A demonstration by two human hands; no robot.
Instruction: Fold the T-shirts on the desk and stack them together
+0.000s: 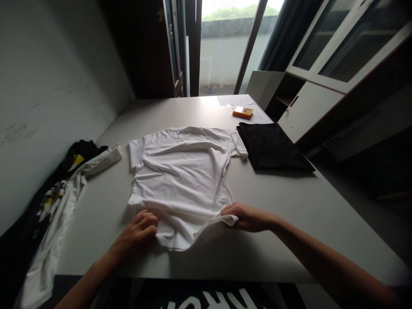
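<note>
A white T-shirt (pixel 180 171) lies spread on the white table, its neck toward the far side and its hem toward me. At the lower right corner of the hem, my right hand (pixel 246 216) pinches the cloth and lifts it a little off the table. My left hand (pixel 141 227) is closed at the lower left of the hem, with its fingers curled on the cloth. Wrinkles run across the shirt's body, and both sleeves lie out to the sides.
Right of the shirt lies a folded black cloth (pixel 273 146). Behind it sit a small orange box (pixel 242 112) and a paper sheet (pixel 234 100). Black and white clothes (pixel 64 189) are heaped along the table's left edge by the wall. Cabinets (pixel 315 103) stand at the right.
</note>
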